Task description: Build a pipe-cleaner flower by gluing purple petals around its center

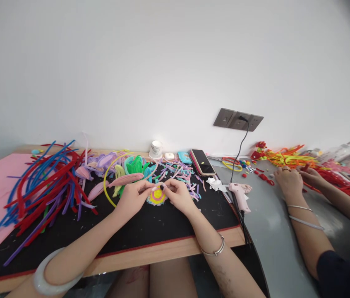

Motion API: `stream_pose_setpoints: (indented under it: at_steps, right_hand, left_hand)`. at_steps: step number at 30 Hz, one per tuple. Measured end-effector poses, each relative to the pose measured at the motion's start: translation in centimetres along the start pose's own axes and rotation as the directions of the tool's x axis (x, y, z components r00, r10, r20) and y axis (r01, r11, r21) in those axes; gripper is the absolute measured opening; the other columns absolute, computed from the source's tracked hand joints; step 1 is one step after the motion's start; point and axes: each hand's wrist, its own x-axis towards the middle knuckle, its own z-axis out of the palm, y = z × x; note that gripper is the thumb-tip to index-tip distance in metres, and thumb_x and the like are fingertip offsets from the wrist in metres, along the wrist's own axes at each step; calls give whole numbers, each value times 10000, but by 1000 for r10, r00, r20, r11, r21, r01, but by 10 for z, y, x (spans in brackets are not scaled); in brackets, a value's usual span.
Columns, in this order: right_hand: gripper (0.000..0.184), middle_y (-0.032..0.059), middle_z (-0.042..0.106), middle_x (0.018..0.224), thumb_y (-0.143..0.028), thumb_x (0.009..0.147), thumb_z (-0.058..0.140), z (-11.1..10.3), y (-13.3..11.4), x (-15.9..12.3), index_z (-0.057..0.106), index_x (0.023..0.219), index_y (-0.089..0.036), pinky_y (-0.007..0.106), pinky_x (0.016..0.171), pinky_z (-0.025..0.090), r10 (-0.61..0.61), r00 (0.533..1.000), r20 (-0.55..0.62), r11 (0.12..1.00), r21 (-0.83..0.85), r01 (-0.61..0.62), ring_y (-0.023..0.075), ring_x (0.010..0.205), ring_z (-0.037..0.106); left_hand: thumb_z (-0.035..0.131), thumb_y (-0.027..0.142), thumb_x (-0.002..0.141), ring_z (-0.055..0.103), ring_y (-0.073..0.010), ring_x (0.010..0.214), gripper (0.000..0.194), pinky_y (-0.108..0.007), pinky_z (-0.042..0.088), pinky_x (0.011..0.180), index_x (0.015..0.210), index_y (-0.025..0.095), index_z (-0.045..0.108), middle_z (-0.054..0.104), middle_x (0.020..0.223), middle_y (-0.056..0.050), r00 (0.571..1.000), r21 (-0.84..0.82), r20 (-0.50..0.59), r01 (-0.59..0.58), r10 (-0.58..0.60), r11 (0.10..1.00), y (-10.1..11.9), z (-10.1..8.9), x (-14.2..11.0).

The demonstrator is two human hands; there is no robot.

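Two hands [134, 199] [180, 198] hold a disc [157, 198]; blue packet [184, 157] print illegible.

The disc [157, 196] and stems [51, 188] look fuzzy, the mat [214, 212] matt cloth, the desk [137, 256] wood, the phone [203, 162] glossy, the glue gun [240, 198] smooth plastic.

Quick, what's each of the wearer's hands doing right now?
Left hand: closed, fingertips on the round yellow-and-pink piece.
Right hand: closed, holding that piece's other side.
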Motion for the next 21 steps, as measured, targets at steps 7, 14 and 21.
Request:
stream_pose_setpoints:
  at_steps: [7,14,21]
  right_hand:
    - [302,-39,510,579,-452,783,635,-2,-1,2,611,800,-152,186,349,277,39,999,20,993,111,-41,48,389,371]
    - [385,3,578,713,-501,778,610,-10,-2,5,614,952,-158,187,352,305,10,998,-68,969,247,7,56,436,414]
    - [277,-74,424,485,-392,735,671,-21,1,7,502,657,-187,195,374,245,22,930,-366,969,238,70,56,396,330]
  left_hand:
    - [648,363,757,693,-235,834,217,-338,549,750,869,180,612,720,861,-67,999,-148,12,53,-51,988,-6,1,5]
    - [636,365,755,682,-224,787,209,-336,538,718,856,186,602,704,805,-47,999,-136,-24,35,-39,990,-8,-1,6]
    - [654,416,732,682,-245,812,289,-341,533,684,895,189,585,705,824,-59,991,-205,-105,62,-85,977,-4,-4,7]
